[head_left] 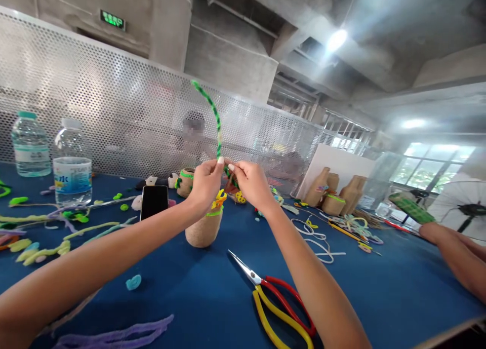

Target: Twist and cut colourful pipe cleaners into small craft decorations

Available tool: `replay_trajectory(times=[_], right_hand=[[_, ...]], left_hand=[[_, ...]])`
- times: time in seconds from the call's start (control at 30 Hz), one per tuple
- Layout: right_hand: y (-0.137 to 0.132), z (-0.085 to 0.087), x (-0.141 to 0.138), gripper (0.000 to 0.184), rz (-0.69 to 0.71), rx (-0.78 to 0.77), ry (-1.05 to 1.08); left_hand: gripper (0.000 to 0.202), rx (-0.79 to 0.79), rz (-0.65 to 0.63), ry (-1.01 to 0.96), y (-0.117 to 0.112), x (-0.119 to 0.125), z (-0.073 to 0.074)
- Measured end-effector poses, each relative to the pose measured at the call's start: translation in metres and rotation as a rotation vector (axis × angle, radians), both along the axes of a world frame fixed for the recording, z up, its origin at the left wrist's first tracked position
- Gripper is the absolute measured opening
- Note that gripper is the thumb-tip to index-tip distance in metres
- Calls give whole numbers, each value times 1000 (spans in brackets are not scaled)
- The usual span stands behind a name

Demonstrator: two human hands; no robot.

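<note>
A green pipe cleaner (pixel 214 113), twisted light and dark, curves upward from between my hands. My left hand (pixel 205 179) pinches its lower part with fingers closed. My right hand (pixel 248 179) pinches the same stem just to the right, fingers closed too. Both hands hover above a small brown vase (pixel 203 230) with a green band and a yellow pipe-cleaner piece (pixel 219 199) at its mouth. The vase stands on the blue table (pixel 197 293).
Red-and-yellow-handled pliers (pixel 279 303) lie in front. A phone (pixel 154 201) and two water bottles (pixel 72 161) stand at the left, with loose pipe cleaners (pixel 41 250) around. More brown vases (pixel 334 192) sit at the back right. Another person's arm (pixel 459 253) rests at the right edge.
</note>
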State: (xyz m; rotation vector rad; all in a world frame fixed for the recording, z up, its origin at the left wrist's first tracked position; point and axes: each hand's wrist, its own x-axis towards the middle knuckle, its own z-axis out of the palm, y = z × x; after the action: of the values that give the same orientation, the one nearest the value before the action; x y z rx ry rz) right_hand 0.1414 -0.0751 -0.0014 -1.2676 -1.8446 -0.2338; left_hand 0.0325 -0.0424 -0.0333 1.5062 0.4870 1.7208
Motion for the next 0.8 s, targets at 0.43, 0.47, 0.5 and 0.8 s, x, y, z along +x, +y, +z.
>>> replay_trajectory(times=[0.43, 0.47, 0.5, 0.8], right_hand=[[-2, 1, 10, 21, -117, 115, -66], [-3, 2, 11, 21, -120, 112, -57], [-3, 2, 11, 22, -113, 103, -52], [-2, 6, 18, 18, -40, 89, -68]], left_hand=[[12, 307, 354, 552, 3, -25, 24], [14, 336, 396, 583, 2, -25, 25], [17, 365, 430, 619, 1, -26, 25], [16, 431, 397, 884, 6, -35, 34]])
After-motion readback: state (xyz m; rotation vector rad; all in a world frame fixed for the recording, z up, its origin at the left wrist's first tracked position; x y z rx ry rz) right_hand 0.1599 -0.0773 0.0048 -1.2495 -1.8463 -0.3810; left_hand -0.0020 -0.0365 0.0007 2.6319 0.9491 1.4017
